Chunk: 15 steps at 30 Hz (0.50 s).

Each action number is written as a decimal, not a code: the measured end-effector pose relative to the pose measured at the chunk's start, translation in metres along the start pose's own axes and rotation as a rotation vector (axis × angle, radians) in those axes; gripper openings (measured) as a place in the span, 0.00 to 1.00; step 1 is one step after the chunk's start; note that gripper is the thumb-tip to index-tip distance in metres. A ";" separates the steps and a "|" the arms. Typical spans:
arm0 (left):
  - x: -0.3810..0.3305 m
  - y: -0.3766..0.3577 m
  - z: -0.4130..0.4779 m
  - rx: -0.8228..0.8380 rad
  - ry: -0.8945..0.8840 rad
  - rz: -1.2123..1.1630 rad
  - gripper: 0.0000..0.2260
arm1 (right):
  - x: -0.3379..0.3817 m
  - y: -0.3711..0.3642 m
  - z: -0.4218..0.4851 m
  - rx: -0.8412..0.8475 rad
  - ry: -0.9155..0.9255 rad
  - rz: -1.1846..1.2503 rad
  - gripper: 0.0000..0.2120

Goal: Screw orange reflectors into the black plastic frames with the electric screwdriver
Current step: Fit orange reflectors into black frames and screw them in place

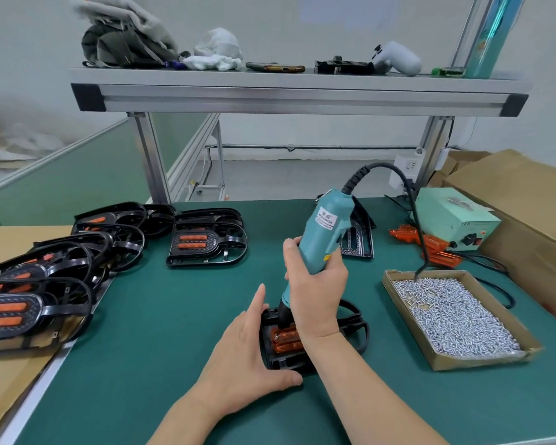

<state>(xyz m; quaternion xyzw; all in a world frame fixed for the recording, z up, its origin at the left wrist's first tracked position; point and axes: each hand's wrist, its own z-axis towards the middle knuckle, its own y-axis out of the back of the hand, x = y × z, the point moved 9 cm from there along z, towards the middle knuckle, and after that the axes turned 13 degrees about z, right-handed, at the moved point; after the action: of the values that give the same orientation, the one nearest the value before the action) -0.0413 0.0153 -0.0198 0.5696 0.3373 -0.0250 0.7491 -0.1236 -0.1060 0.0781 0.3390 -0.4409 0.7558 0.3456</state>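
Note:
A black plastic frame (353, 329) lies on the green mat near the front, with an orange reflector (286, 340) seated in it. My right hand (315, 284) grips the teal electric screwdriver (325, 229), held nearly upright with its black tip down on the reflector's far end. My left hand (247, 348) rests flat against the frame's left side, fingers straight and thumb along its near edge. The screw under the tip is hidden.
Several frames with orange reflectors (206, 240) are stacked at left and centre-left. A cardboard tray of silver screws (456, 316) sits at right. Behind it lie loose orange reflectors (430, 245), a teal power supply (453, 216) and a cardboard box (527, 200). An empty frame (357, 239) stands behind the screwdriver.

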 end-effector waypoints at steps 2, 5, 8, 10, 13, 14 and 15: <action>-0.001 0.002 0.000 -0.007 -0.010 -0.004 0.63 | 0.001 -0.007 -0.003 0.049 -0.006 0.006 0.07; -0.003 0.004 0.001 -0.018 -0.024 -0.013 0.63 | 0.004 -0.011 -0.005 0.073 0.006 -0.002 0.08; -0.006 0.005 0.001 -0.023 -0.032 -0.015 0.63 | 0.005 -0.009 -0.006 0.070 0.029 -0.022 0.09; -0.006 0.005 0.001 -0.023 -0.037 -0.016 0.62 | 0.005 -0.010 -0.007 0.084 0.038 -0.034 0.11; -0.007 0.005 0.001 -0.019 -0.041 -0.008 0.61 | 0.003 -0.013 -0.008 0.113 0.039 -0.057 0.13; -0.006 0.005 0.002 -0.021 -0.038 -0.007 0.61 | 0.003 -0.014 -0.007 0.123 0.039 -0.068 0.13; -0.006 0.006 0.002 -0.023 -0.033 -0.008 0.61 | 0.001 -0.015 -0.006 0.131 0.033 -0.080 0.13</action>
<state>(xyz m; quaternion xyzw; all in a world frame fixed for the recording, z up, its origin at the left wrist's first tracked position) -0.0427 0.0135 -0.0118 0.5589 0.3273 -0.0335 0.7612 -0.1131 -0.0947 0.0835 0.3656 -0.3707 0.7742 0.3599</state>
